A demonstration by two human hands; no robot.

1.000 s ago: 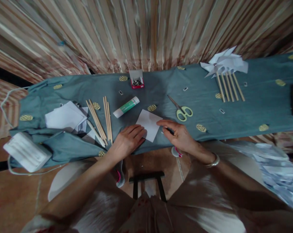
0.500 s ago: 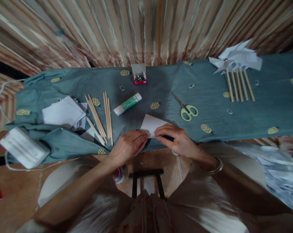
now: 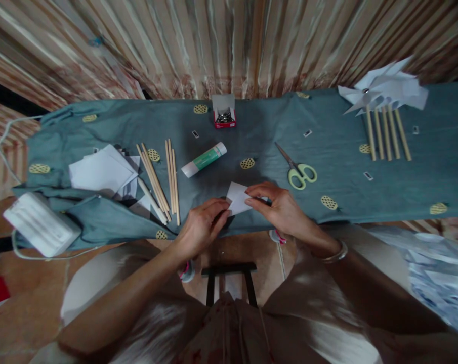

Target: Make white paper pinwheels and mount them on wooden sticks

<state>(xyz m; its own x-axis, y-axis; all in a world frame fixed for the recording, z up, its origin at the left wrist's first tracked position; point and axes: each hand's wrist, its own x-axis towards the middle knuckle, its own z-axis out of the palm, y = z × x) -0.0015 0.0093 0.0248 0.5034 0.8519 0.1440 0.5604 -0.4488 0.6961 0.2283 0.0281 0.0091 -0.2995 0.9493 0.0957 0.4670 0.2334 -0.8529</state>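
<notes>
Nearest me, my pale-clothed legs point(image 3: 111, 308) are spreading apart, and a dark frame point(image 3: 229, 269) is standing on the brown floor between them. To my right, a clear plastic bag point(image 3: 439, 275) is lying beside my leg. A silvery bracelet point(image 3: 337, 255) is circling my right wrist.

At the near edge of the table point(image 3: 350, 192), my left hand point(image 3: 202, 225) is nearly closing, its thumb and fingertips pinching the lower left part of the white sheet point(image 3: 236, 196). My right hand point(image 3: 280, 205) is pinching the sheet's right side between thumb and forefinger, with only a narrow opening behind the tips. The sheet is resting right in front of me, between both hands; whether it is folded I cannot tell.

Off to the left, a white block-shaped object point(image 3: 42, 225) with a cord is sitting at the near edge. Beyond it, a loose pile of white papers point(image 3: 101, 169) is lying close to a white pen-like stick point(image 3: 152, 199) and two groups of thin wooden sticks point(image 3: 153, 177). A green-and-white glue tube point(image 3: 204, 160) is lying slanted past my left hand, and scissors point(image 3: 299, 174) with pale green handles are pointing away, beyond my right.

Farther back, an open red-and-white box point(image 3: 224, 119) is holding small metal pieces. At far right, paper pinwheels point(image 3: 384, 91) on sticks are overlapping in a row. Behind everything, a striped curtain point(image 3: 236, 50) is hanging in folds.
</notes>
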